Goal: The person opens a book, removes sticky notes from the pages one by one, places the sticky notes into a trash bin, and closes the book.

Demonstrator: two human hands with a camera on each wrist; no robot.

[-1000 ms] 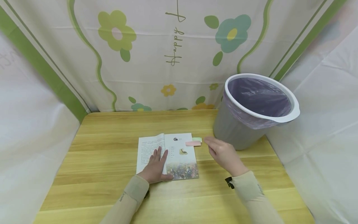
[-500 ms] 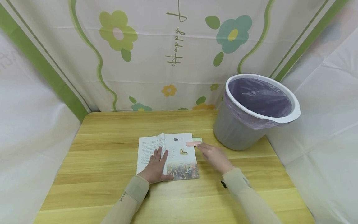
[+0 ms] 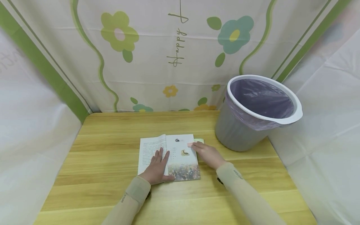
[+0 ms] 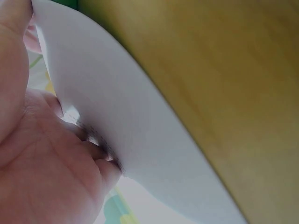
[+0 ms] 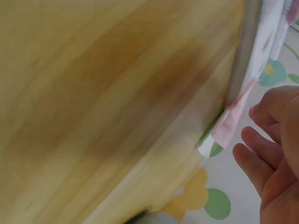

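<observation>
An open book [image 3: 184, 172] lies on the wooden table, printed text on its left page and small pictures on its right. My left hand [image 3: 155, 170] rests with spread fingers across the left page and the middle fold; in the left wrist view the page [image 4: 121, 102] bows up beside its fingertips. A pink sticky tab [image 3: 189, 144] and a green sticky tab [image 3: 199, 140] stick out at the book's right side. My right hand [image 3: 208, 154] reaches in from the right, its fingertips over the pink tab's outer end. In the right wrist view, its loosely bent fingers [image 5: 254, 163] show beside the pink tab.
A grey bin [image 3: 239, 134] with a white rim and a purple liner stands at the table's back right. Flower-printed cloth [image 3: 152, 75] hangs behind the table, and pale cloth drapes both sides.
My right hand has moved left from beside the bin to the pink tab, and its fingers now cover the tab's outer part. The left hand has stayed put on the book.
</observation>
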